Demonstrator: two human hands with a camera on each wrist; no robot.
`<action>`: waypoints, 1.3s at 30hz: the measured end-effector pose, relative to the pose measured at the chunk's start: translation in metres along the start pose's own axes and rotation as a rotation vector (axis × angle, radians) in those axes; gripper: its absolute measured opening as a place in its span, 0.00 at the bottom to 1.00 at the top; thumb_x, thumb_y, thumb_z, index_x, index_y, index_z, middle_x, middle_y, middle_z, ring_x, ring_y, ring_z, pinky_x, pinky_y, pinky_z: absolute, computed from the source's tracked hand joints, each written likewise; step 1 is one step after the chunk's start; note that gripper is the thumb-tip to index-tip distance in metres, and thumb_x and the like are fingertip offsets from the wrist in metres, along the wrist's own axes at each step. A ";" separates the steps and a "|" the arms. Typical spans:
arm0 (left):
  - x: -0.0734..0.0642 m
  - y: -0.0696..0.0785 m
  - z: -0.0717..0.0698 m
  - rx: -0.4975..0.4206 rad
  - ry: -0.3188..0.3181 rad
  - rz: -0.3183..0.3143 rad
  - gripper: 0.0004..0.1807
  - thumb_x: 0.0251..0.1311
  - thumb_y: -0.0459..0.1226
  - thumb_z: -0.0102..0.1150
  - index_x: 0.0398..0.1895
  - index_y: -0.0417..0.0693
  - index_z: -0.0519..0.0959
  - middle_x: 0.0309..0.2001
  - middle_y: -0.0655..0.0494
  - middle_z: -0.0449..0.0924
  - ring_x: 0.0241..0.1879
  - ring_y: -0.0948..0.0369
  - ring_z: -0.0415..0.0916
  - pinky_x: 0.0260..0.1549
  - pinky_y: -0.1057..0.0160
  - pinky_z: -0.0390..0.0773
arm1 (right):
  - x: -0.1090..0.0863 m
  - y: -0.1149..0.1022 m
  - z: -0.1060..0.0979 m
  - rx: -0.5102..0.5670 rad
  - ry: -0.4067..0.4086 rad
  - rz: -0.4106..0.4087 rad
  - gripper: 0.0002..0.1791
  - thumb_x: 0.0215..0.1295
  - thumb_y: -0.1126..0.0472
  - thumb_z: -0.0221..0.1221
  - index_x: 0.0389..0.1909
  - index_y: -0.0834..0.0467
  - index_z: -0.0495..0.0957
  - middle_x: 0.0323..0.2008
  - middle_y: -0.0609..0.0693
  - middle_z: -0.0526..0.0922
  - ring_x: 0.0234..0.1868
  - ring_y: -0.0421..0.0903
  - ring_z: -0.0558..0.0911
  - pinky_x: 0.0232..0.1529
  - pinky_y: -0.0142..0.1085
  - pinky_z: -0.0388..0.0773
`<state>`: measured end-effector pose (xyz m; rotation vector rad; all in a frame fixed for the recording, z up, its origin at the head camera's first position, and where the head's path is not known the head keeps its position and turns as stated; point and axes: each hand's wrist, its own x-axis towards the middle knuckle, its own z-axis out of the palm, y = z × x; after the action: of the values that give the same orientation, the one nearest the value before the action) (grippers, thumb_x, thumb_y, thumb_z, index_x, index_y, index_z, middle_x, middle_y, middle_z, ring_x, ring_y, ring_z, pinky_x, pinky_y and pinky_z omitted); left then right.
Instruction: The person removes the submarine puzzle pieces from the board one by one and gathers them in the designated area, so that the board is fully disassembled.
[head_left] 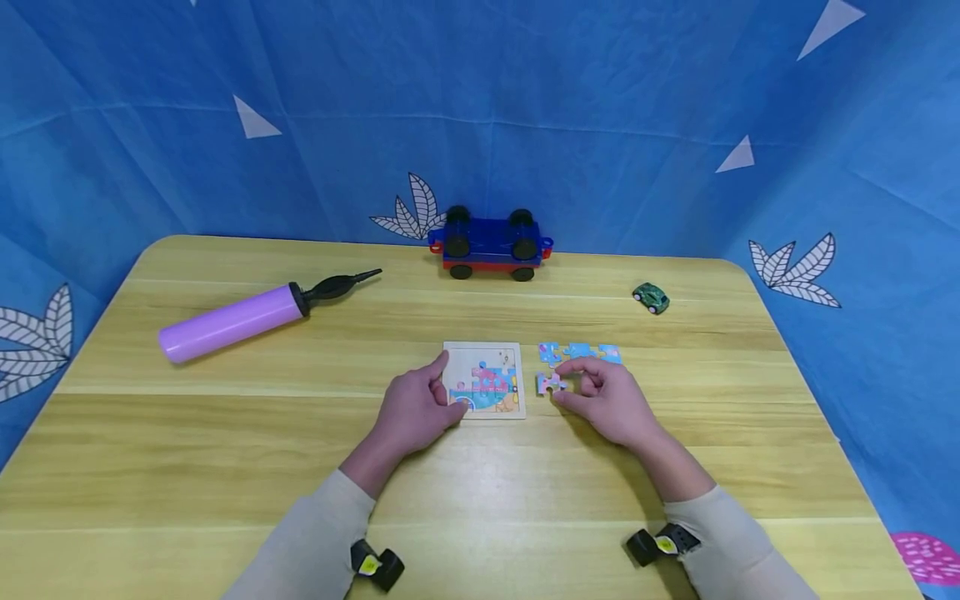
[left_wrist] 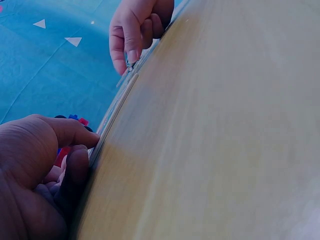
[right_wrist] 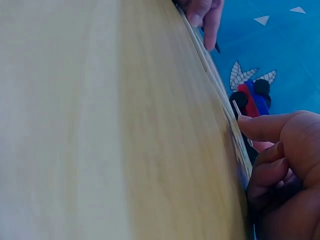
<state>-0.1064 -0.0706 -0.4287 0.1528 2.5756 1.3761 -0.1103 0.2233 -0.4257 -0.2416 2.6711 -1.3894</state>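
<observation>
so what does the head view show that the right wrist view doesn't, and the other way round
Only the head view: the green toy car, the pump's purple barrel, the sleeves, and the printed picture in the puzzle frame.

Only the right wrist view: the held puzzle piece seen edge-on, as a thin pale sliver at a fingertip.

Both: parts of the left hand and right hand, the wooden table, the blue-and-red toy vehicle and the blue backdrop.
</observation>
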 end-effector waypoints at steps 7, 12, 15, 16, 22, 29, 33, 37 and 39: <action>0.000 0.001 0.000 0.006 -0.003 -0.003 0.47 0.53 0.37 0.74 0.74 0.38 0.61 0.22 0.58 0.72 0.20 0.61 0.65 0.31 0.59 0.71 | 0.002 0.003 -0.008 -0.040 0.013 0.034 0.14 0.60 0.62 0.71 0.46 0.57 0.83 0.16 0.45 0.60 0.18 0.42 0.60 0.31 0.37 0.65; 0.000 0.000 0.000 0.004 -0.005 0.000 0.47 0.53 0.37 0.74 0.74 0.38 0.61 0.22 0.58 0.72 0.20 0.61 0.65 0.32 0.59 0.71 | 0.004 0.003 -0.009 -0.038 0.005 0.051 0.14 0.60 0.61 0.71 0.46 0.57 0.84 0.16 0.46 0.61 0.19 0.43 0.61 0.32 0.38 0.65; 0.000 0.000 0.000 -0.002 -0.007 0.003 0.47 0.53 0.37 0.74 0.74 0.38 0.61 0.21 0.58 0.72 0.20 0.61 0.65 0.32 0.59 0.70 | 0.005 0.005 -0.008 -0.033 0.007 0.062 0.13 0.60 0.62 0.71 0.46 0.57 0.84 0.16 0.46 0.61 0.19 0.43 0.61 0.32 0.38 0.64; 0.000 0.000 0.000 -0.003 -0.007 0.003 0.46 0.53 0.37 0.74 0.74 0.38 0.61 0.21 0.58 0.72 0.20 0.61 0.65 0.32 0.59 0.70 | 0.005 0.005 -0.008 -0.031 0.008 0.065 0.13 0.59 0.62 0.71 0.46 0.57 0.84 0.16 0.46 0.61 0.19 0.43 0.61 0.32 0.38 0.64; 0.000 0.001 0.000 0.002 -0.005 0.001 0.46 0.53 0.37 0.74 0.74 0.38 0.61 0.22 0.58 0.72 0.19 0.61 0.65 0.32 0.60 0.70 | 0.006 0.006 -0.007 -0.025 0.013 0.076 0.13 0.59 0.63 0.71 0.45 0.57 0.85 0.16 0.46 0.61 0.19 0.43 0.60 0.32 0.39 0.65; 0.000 0.001 -0.001 -0.003 -0.001 -0.004 0.46 0.53 0.37 0.74 0.74 0.38 0.61 0.22 0.57 0.72 0.19 0.60 0.64 0.30 0.59 0.69 | 0.007 0.005 -0.006 -0.011 0.009 0.082 0.13 0.59 0.63 0.71 0.45 0.59 0.85 0.16 0.45 0.61 0.19 0.43 0.60 0.32 0.38 0.64; 0.000 0.000 -0.001 -0.006 0.001 0.004 0.46 0.53 0.37 0.74 0.74 0.38 0.61 0.22 0.57 0.72 0.19 0.61 0.64 0.30 0.59 0.69 | 0.007 0.006 -0.006 -0.010 0.015 0.081 0.15 0.58 0.63 0.72 0.46 0.60 0.85 0.16 0.45 0.60 0.18 0.42 0.60 0.32 0.37 0.64; 0.000 0.000 0.000 -0.010 0.001 0.003 0.46 0.53 0.37 0.74 0.74 0.38 0.61 0.22 0.58 0.72 0.20 0.61 0.65 0.31 0.59 0.70 | 0.007 0.006 -0.006 -0.006 0.020 0.081 0.15 0.57 0.63 0.72 0.46 0.61 0.85 0.15 0.44 0.59 0.18 0.41 0.59 0.32 0.36 0.64; 0.000 0.000 0.000 -0.012 0.000 0.000 0.46 0.53 0.37 0.74 0.74 0.38 0.61 0.22 0.57 0.72 0.20 0.61 0.65 0.31 0.59 0.70 | 0.007 0.005 -0.006 -0.002 0.020 0.081 0.15 0.57 0.63 0.72 0.46 0.61 0.85 0.15 0.44 0.59 0.18 0.41 0.59 0.33 0.36 0.64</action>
<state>-0.1069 -0.0708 -0.4285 0.1507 2.5670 1.3910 -0.1183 0.2297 -0.4272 -0.1189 2.6663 -1.3730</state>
